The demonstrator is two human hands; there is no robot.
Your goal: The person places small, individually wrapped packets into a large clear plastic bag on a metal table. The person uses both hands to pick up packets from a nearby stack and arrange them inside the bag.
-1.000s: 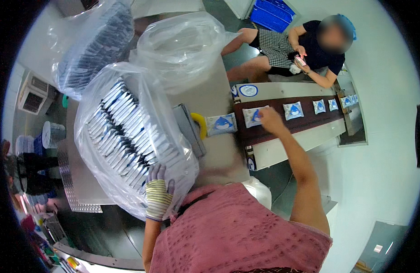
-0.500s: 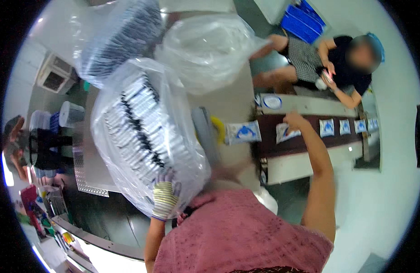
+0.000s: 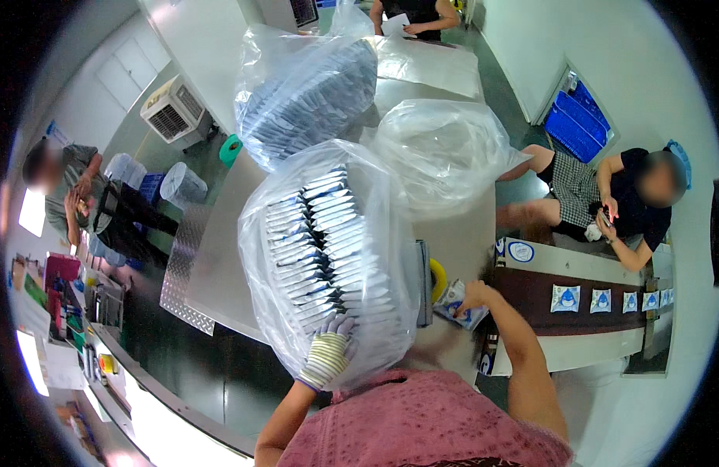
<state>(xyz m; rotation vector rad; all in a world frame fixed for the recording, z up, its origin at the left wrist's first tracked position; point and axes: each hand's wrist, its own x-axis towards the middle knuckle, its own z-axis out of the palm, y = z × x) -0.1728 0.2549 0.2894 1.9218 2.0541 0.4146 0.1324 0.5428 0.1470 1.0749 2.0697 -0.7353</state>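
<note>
A large clear plastic bag (image 3: pixel 402 265) lies with its mouth wide on the table, and inside it two rows of small white-and-blue packets (image 3: pixel 352 233) stand packed on edge. My left hand (image 3: pixel 328 354), in a striped knit glove, reaches into the bag, its fingers stretched over the near end of the rows. My bare right hand (image 3: pixel 478 296) pinches a white-and-blue packet (image 3: pixel 453 297) at the table's right edge, beside a yellow ring (image 3: pixel 438 280). Whether a second packet lies under those fingers, I cannot tell.
More packets (image 3: pixel 601 301) sit in line on the dark conveyor belt (image 3: pixel 523 303) to the right. Beyond my bag stand a filled bag (image 3: pixel 309 101) and a loose clear bag (image 3: pixel 445 156) on the steel table (image 3: pixel 227 265). One person sits behind the conveyor; others stand left and at the back.
My right hand has come from the belt toward the bag, to the table's edge, with a packet in its fingers. My left hand stays at the rows. The view has shifted.
</note>
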